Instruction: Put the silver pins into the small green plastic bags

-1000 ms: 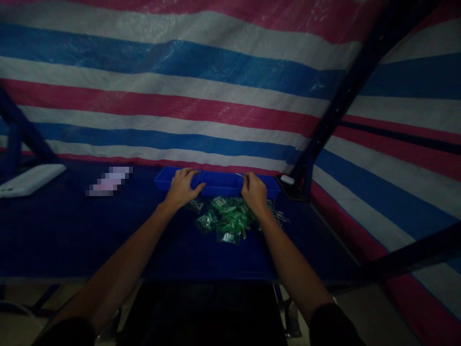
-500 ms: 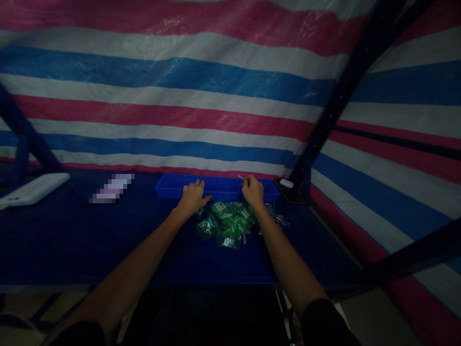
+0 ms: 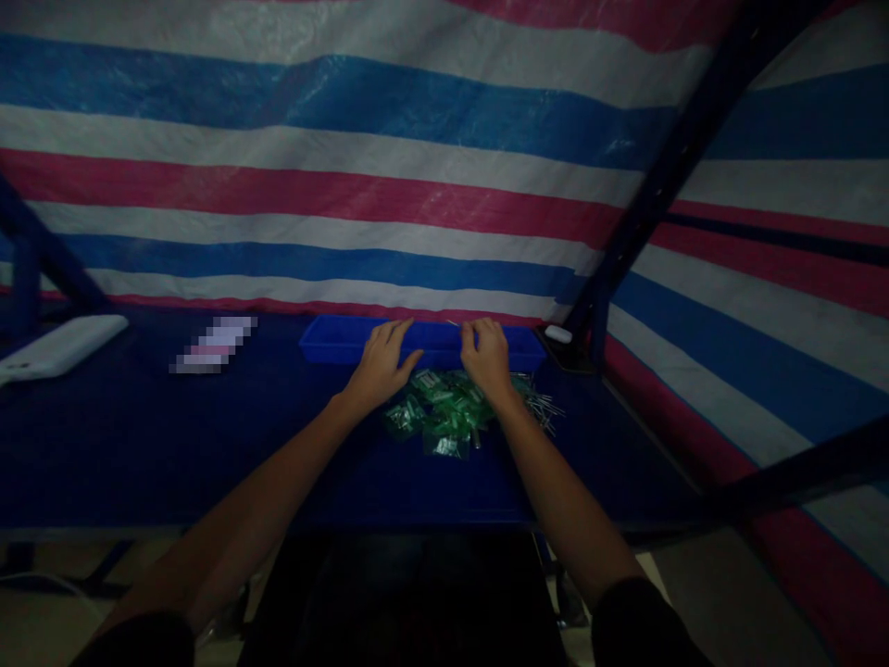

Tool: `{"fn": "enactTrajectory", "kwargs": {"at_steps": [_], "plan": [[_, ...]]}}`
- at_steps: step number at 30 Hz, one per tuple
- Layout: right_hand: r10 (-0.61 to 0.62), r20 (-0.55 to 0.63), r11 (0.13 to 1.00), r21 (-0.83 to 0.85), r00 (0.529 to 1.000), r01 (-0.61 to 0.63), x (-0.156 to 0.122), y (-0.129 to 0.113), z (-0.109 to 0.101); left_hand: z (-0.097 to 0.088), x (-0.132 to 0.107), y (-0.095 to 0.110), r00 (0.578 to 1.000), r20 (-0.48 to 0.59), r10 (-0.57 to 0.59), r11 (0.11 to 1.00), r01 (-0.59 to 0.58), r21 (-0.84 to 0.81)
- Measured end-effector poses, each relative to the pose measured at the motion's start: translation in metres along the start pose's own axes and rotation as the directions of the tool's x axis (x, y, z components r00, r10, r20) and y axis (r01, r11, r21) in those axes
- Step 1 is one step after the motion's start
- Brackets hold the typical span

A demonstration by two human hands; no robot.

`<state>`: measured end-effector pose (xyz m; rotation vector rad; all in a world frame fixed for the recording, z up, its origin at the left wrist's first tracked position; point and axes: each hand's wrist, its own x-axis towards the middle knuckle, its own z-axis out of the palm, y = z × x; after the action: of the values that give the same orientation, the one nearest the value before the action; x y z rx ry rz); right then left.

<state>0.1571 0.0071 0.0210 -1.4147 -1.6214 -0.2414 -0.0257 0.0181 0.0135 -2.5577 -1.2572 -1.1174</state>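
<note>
A pile of small green packets (image 3: 441,414) lies on the dark blue table (image 3: 208,435), just in front of a shallow blue tray (image 3: 333,338). My left hand (image 3: 381,363) hovers at the pile's left edge with its fingers stretched towards the tray. My right hand (image 3: 486,356) sits over the pile's right side, thumb and fingers pinched on a thin metal pin whose tip pokes out to the left. More thin metal pins (image 3: 545,408) lie loose to the right of the pile.
A white flat box (image 3: 59,346) rests at the table's far left, and a small pale card (image 3: 214,343) lies left of the tray. A small white object (image 3: 557,333) sits by the dark frame post (image 3: 625,241). Striped tarpaulin (image 3: 347,185) hangs behind.
My left hand has slid right from the tray's rim towards the packets and opened out. My right hand has stayed pinched near the tray.
</note>
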Motion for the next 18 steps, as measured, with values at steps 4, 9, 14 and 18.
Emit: {"fn": "enactTrajectory", "kwargs": {"at_steps": [4,9,14,18], "plan": [[-0.141,0.098,0.984,0.119,0.985,0.129,-0.012,-0.031,0.000,-0.005,-0.001,0.006,0.997,-0.037,0.061,0.987,-0.065,-0.145],[-0.151,0.174,0.978,0.167,0.973,0.122,-0.020,-0.036,0.003,-0.009,-0.003,0.000,0.995,0.029,0.096,0.985,-0.091,-0.145],[-0.160,0.231,0.974,0.196,0.960,0.115,-0.022,-0.033,0.003,-0.013,-0.002,-0.001,0.994,0.017,0.112,0.979,-0.107,-0.173],[-0.160,0.263,0.960,0.264,0.951,0.089,-0.024,-0.036,0.001,-0.015,-0.002,0.000,0.997,0.069,0.025,0.981,-0.012,-0.194]]}}
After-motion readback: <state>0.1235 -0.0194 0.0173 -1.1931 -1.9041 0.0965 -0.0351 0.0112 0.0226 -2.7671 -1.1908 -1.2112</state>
